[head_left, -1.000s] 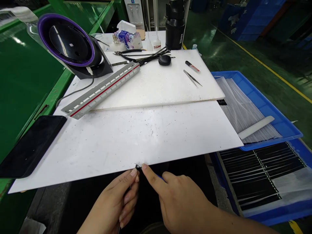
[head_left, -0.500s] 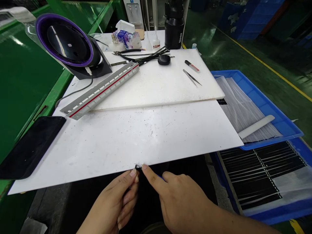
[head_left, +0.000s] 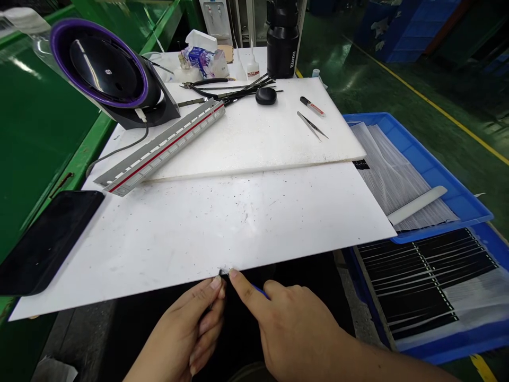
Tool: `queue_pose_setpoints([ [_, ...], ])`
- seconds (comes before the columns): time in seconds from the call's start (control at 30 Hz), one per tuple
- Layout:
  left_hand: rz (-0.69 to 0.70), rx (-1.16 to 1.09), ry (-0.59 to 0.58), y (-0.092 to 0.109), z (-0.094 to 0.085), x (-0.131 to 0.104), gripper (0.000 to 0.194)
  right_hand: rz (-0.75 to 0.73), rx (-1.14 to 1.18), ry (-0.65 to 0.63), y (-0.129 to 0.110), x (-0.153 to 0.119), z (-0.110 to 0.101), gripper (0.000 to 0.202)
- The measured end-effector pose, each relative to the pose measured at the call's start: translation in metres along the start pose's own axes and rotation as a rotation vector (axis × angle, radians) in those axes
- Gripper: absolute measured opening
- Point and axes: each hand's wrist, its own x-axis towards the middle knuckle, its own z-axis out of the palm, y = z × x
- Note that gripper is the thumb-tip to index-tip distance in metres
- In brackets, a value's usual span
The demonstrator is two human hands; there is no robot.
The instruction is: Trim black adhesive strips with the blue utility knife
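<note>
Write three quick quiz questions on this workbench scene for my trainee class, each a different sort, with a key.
1. True or false: the tweezers lie on the white slab.
2. Which colour rims the round black device? A) yellow B) purple C) orange
3. Fill in: the left hand pinches a small dark piece, while the ____ hand extends its index finger.
Key: 1 true; 2 B; 3 right.

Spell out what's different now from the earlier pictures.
Nothing has visibly moved, been taken hold of or let go; the view merely shifted slightly. The left hand still pinches a small dark piece, the right hand close by. The tweezers stayed put.
</note>
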Motion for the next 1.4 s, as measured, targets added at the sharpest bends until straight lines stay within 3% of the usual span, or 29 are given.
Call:
queue_pose_setpoints([
  [0.2,0.023,-0.008,-0.030,-0.001,-0.001,0.001,0.054,0.015,-0.068,0.065,-0.006,-0.002,0.005,0.089],
  [0.33,0.034,-0.075,-0.071,-0.001,-0.005,0.003,0.045,0.038,-0.110,0.091,-0.009,-0.002,0.006,0.087],
  [0.57,0.026,-0.060,-0.069,0.000,-0.013,0.005,0.034,0.025,0.043,0.080,-0.001,-0.005,0.001,0.081],
  [0.87,0.021,-0.050,-0.032,0.003,-0.006,0.003,0.039,0.007,0.062,0.081,0.000,-0.007,-0.001,0.079],
  [1.13,0.022,-0.006,-0.087,0.000,-0.014,0.002,0.040,0.015,-0.125,0.160,-0.001,-0.005,0.008,0.088],
  [1.27,0.092,0.183,-0.069,0.001,-0.017,-0.012,0.045,-0.007,-0.094,0.186,0.006,-0.005,0.014,0.085],
  [1.4,0.390,0.693,0.152,0.006,-0.012,-0.026,0.042,-0.001,0.052,0.243,0.018,-0.009,0.020,0.080],
])
